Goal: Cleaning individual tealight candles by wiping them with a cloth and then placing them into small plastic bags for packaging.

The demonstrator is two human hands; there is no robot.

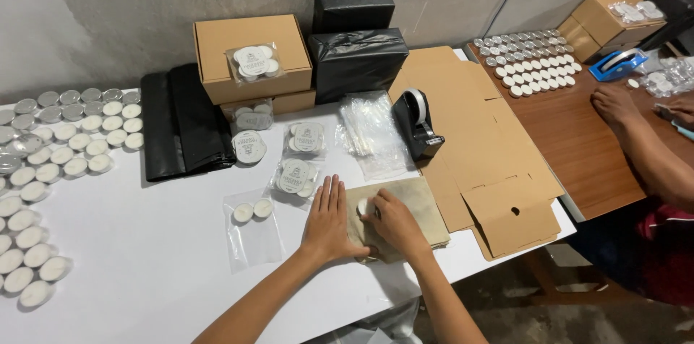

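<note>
Pinching tealight (363, 207) in right hand (396, 222) | left hand (329, 220) flat on cloth (426, 203)

Left hand (329, 217) lies flat on a beige cloth (419, 207); right hand (394, 222) pinches a white tealight (363, 207).

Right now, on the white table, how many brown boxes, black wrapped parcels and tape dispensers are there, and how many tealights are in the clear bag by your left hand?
Brown cardboard boxes: 2
Black wrapped parcels: 2
Tape dispenser: 1
Tealights in the clear bag beside the left hand: 2
Total: 7
</note>
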